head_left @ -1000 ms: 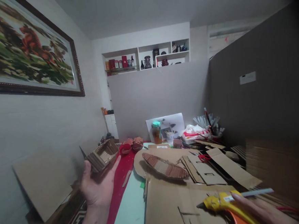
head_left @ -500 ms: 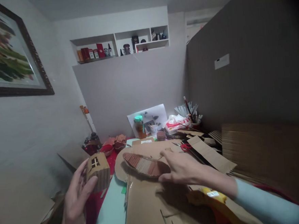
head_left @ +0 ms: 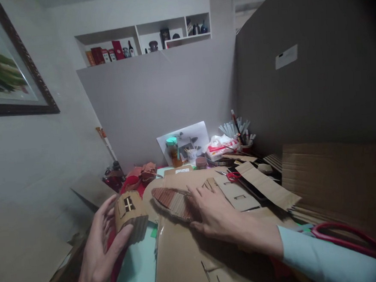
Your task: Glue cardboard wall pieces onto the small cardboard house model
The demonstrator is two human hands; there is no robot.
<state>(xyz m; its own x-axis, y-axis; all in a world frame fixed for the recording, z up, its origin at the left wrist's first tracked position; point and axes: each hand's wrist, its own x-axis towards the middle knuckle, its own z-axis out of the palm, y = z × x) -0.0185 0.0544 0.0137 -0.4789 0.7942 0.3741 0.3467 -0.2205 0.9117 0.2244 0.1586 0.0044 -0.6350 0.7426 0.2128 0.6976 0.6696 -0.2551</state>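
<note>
My left hand [head_left: 101, 252] is closed around a small cardboard house [head_left: 132, 216], fingers behind it and thumb across its lower front. A dark window cut-out with a pale cross shows on its face, and the lower side is ridged. My right hand [head_left: 214, 212] grips the right end of a boat-shaped corrugated cardboard piece [head_left: 171, 202], its thumb at the near edge and its fingers over the far edge. Reddish-brown and grey bands run across that piece. Beneath it lies a large cardboard sheet [head_left: 180, 262]. The fingertips of my right hand are partly hidden.
Red-handled scissors [head_left: 233, 176] lie beyond my right hand; a bigger red handle [head_left: 345, 235] shows by my right sleeve. Cardboard pieces [head_left: 268, 187] pile up at right. At the back stand a teal-lidded jar [head_left: 174, 152], a printed sheet [head_left: 198, 134] and a tissue pack [head_left: 222, 146].
My right hand has shifted left along the boat-shaped piece, covering more of it. The left hand has brought the cardboard house slightly right. The view has tilted downward.
</note>
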